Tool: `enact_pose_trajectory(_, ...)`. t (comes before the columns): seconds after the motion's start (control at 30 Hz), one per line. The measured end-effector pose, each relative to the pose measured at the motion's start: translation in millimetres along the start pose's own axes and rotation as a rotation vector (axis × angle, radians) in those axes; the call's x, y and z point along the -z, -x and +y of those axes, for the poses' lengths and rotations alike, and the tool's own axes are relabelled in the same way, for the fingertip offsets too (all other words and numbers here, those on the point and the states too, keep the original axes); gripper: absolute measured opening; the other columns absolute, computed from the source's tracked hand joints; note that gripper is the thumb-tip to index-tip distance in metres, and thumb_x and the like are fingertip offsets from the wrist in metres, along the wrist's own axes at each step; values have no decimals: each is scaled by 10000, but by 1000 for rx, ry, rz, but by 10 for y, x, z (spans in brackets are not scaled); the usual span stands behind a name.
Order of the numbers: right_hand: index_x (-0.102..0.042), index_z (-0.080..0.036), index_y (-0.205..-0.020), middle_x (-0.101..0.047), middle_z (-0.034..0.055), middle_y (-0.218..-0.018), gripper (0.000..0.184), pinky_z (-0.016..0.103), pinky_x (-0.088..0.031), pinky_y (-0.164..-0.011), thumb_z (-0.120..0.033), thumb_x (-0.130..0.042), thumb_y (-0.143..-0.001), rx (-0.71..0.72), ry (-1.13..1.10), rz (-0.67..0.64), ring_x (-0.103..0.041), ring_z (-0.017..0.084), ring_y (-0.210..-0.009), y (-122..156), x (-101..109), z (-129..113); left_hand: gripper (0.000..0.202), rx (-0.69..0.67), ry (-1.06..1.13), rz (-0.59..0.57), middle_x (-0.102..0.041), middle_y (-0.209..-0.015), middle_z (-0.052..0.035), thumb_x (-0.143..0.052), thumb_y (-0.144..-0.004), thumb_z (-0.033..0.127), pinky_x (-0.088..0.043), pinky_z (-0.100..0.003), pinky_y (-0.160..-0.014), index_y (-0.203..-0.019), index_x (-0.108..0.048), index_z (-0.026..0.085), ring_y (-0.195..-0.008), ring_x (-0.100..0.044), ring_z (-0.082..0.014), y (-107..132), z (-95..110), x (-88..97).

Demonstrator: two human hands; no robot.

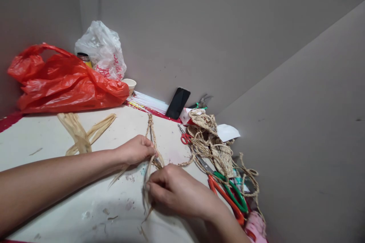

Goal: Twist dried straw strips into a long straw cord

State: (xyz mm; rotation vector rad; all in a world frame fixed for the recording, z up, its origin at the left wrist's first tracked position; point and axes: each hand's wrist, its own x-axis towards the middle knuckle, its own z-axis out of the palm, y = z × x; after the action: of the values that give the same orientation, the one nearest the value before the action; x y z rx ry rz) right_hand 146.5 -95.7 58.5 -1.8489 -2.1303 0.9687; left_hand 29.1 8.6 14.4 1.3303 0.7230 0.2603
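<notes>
A braided straw cord (151,123) lies looped in the middle of the white tabletop, its upper end pointing at the wall. My left hand (139,150) is closed at the left side of this loop, thumb and fingers pinching a pale straw strand. Just below and to the right, my right hand (178,191) is closed too, its thumb and forefinger pinching loose straw strands (147,190) that hang down from the cord. The fingers partly hide where the strands join the braid. Flat bundles of dried straw (75,131) lie crossed beyond my left forearm.
At the right lie woven straw pieces and cords (222,157), red-handled small scissors (186,138) and large scissors (228,193) with orange and green handles. A phone (178,103) leans against the wall near pliers (203,101). A red bag (71,87) and paper cup (130,84) stand back left.
</notes>
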Motion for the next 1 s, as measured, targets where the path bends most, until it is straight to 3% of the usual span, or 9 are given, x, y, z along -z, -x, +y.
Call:
enact_pose_trajectory(0.07,-540,-145,-534,-496,-17,-483,326,205,-288,-463,-282,-485,-825,-17,-140,17,-407,86,-470,31,115,54,155,9,31,-24,-335,-332,85,-566,-659,279,-98,-231,-359,-572,-535,154,-312,-205,-45,-11,-1,19)
enact_pose_trajectory(0.17,-596,-144,-663,-573,18,-577,351,218,-358,-492,-401,-457,-857,-119,-349,387,-486,119,-527,-62,170,206,147,2,62,-82,-319,-329,90,-563,-673,279,-103,-233,-347,-585,-528,166,-301,-193,-49,-23,-5,49)
enact_pose_trajectory(0.23,-608,-148,-781,-609,35,-677,322,224,-392,-523,-444,-492,-835,-114,-473,494,-522,133,-588,-181,112,296,142,-19,88,-115,-316,-341,93,-551,-683,274,-106,-230,-341,-592,-519,170,-304,-187,-49,-23,-7,63)
enact_pose_trajectory(0.3,-587,-147,-780,-586,22,-646,360,217,-378,-489,-487,-481,-831,-93,-621,372,-499,116,-537,-295,14,357,155,-36,101,-145,-328,-356,88,-529,-696,272,-108,-230,-337,-581,-505,171,-306,-184,-48,-21,-7,69)
enact_pose_trajectory(0.4,-496,-158,-629,-435,-44,-475,441,198,-254,-387,-537,-428,-844,-107,-766,172,-324,63,-384,-396,-105,426,187,-34,72,-153,-333,-361,82,-517,-703,276,-107,-233,-336,-553,-477,172,-306,-191,-47,-21,-4,61)
enact_pose_trajectory(0.5,-454,-168,-601,-334,-81,-449,435,201,-187,-380,-541,-464,-823,-122,-755,147,-236,51,-383,-422,-132,502,182,0,24,-119,-308,-352,88,-537,-692,287,-103,-236,-348,-563,-482,170,-317,-193,-49,-23,-9,43)
enact_pose_trajectory(0.63,-458,-167,-583,-318,-84,-435,423,208,-169,-381,-524,-472,-811,-169,-716,90,-225,50,-382,-436,-105,565,180,12,-53,-68,-326,-381,89,-550,-674,295,-99,-231,-379,-575,-495,156,-341,-198,-40,-19,-37,25)
enact_pose_trajectory(0.73,-439,-177,-584,-318,-90,-424,367,208,-140,-366,-477,-499,-788,-203,-806,73,-208,47,-369,-452,-103,553,179,-26,-82,-54,-345,-408,83,-555,-660,299,-109,-221,-389,-577,-502,149,-364,-215,-38,1,-41,30)
enact_pose_trajectory(1.0,-447,-177,-603,-298,-103,-403,280,205,-78,-348,-388,-517,-772,-158,-1018,46,-144,41,-353,-448,-104,496,129,85,-78,-136,-351,-444,76,-549,-599,293,-175,-201,-334,-599,-547,164,-344,-241,-53,81,134,144)
